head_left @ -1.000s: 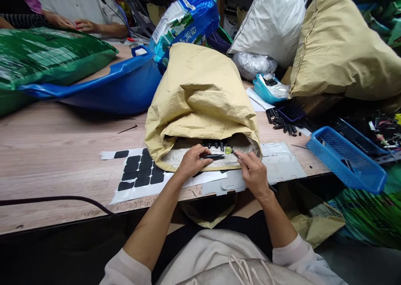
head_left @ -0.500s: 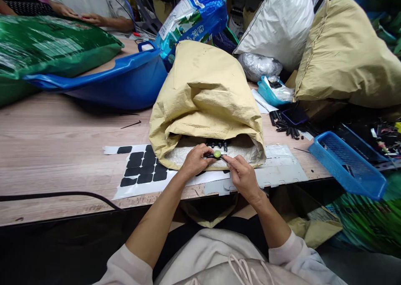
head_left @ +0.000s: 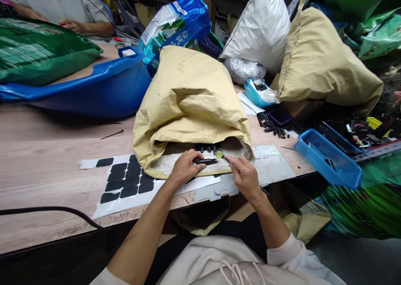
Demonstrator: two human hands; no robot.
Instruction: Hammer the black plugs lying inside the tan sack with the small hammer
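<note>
Round-ended tool [head_left: 220, 155]: since the earlier frame, its yellow-green end has moved off the black piece to the right, now just apart.
Right hand [head_left: 247, 177]: pinches the tool's handle; a slack hold could let the round end swing.
Left hand [head_left: 184, 167]: grips the slim black piece [head_left: 208, 161] at the sack mouth's near lip; smooth sides could make it roll away.
Blue basket [head_left: 336, 172]: seems to overhang the tabletop [head_left: 62, 151] at right; a knock could tip it.
Row of black parts [head_left: 206, 149]: just beyond, within the mouth; a stray push could scatter it.
Paper sack [head_left: 194, 76]: folds above could sag, covering the work.
</note>
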